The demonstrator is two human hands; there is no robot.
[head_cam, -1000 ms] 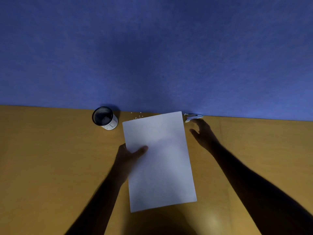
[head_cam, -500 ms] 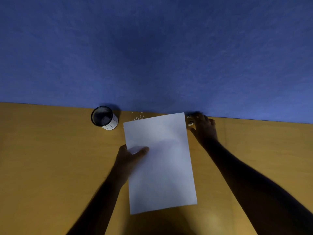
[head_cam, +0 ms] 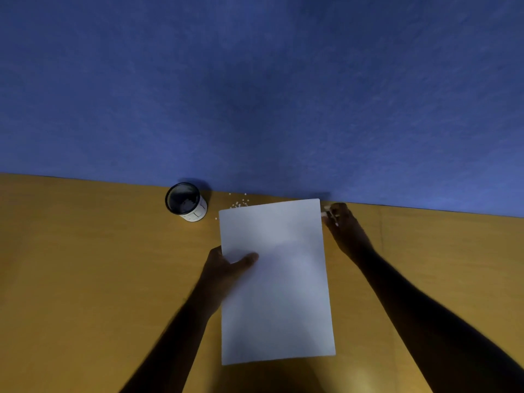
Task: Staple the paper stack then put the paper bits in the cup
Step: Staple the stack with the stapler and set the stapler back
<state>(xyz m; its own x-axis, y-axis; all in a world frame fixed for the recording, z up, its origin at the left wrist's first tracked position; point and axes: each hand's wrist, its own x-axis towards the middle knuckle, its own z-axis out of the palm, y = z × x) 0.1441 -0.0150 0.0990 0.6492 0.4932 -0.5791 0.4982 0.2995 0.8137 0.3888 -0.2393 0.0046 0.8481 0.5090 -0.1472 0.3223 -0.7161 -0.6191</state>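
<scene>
The stapler (head_cam: 326,210), untouched a second ago, has now been gripped by the right hand (head_cam: 343,225), while the paper (head_cam: 276,279) is pinched by the left hand (head_cam: 226,268), so stapling can begin.

One cup (head_cam: 186,201), one paper stack (head_cam: 276,282) and one stapler (head_cam: 326,210). Two hands: left (head_cam: 226,268), right (head_cam: 344,228). The scattered paper bits (head_cam: 238,205) are too small to count.

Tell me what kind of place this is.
Probably a desk at an office or study cubicle: a wooden desktop against a blue fabric partition, with a paper stack, a stapler and a cup.
</scene>
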